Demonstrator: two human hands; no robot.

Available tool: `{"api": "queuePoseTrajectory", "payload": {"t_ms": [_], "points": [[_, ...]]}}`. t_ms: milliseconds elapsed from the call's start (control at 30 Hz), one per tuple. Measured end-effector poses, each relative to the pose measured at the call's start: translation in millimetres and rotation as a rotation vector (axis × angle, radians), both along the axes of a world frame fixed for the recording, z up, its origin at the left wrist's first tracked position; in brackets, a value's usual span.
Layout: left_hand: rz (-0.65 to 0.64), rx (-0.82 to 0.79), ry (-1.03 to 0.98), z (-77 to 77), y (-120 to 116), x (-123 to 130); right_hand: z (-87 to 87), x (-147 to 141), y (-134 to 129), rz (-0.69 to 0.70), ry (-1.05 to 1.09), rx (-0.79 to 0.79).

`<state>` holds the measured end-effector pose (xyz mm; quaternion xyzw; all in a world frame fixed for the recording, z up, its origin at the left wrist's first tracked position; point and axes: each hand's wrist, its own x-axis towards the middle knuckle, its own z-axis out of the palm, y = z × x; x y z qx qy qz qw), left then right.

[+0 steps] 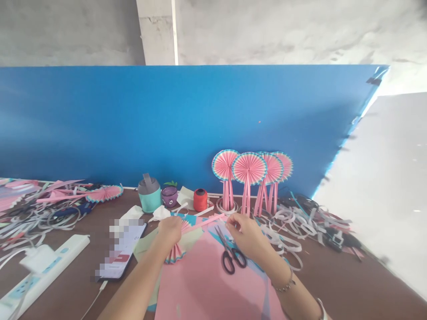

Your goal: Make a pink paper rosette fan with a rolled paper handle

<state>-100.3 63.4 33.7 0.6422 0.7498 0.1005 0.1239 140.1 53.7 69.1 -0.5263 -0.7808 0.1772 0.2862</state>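
Note:
My left hand (169, 229) is closed around a pleated pink paper fan (175, 254) with a blue-and-white edge. Part of the fan is hidden behind the fingers. From it a folded pink paper strip (208, 221) reaches to the right, its far end close to my right hand (246, 232). That hand's thumb and fingers are pinched together; whatever lies between them is too small to make out. Black-handled scissors (228, 255) lie half spread just below the right hand, on a large pink paper sheet (200, 284).
Several finished pink fans (249, 169) lean on the blue partition (167, 120). A red thread spool (200, 200), a purple pot (169, 196) and a teal cup (149, 195) stand at the back. Left are a phone (122, 253) and a power strip (50, 271); paper scraps (293, 222) lie right.

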Motion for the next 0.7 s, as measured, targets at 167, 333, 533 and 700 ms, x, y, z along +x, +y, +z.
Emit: {"api": "queuePoseTrajectory", "payload": {"t_ms": [167,333,533,700], "points": [[-0.023,0.053,-0.018,14.1,-9,6,3.9,0,0,-0.002,0.129,-0.072],[-0.042,0.207,-0.112,43.3,-20,20,15.5,1,-7,0.119,0.453,-0.333],[-0.035,0.453,-0.522,49.0,-28,47,25.8,-6,-25,0.167,0.801,-0.553],[0.003,0.545,-0.651,44.1,-34,60,21.5,-18,-29,0.086,0.766,-0.586]]}}
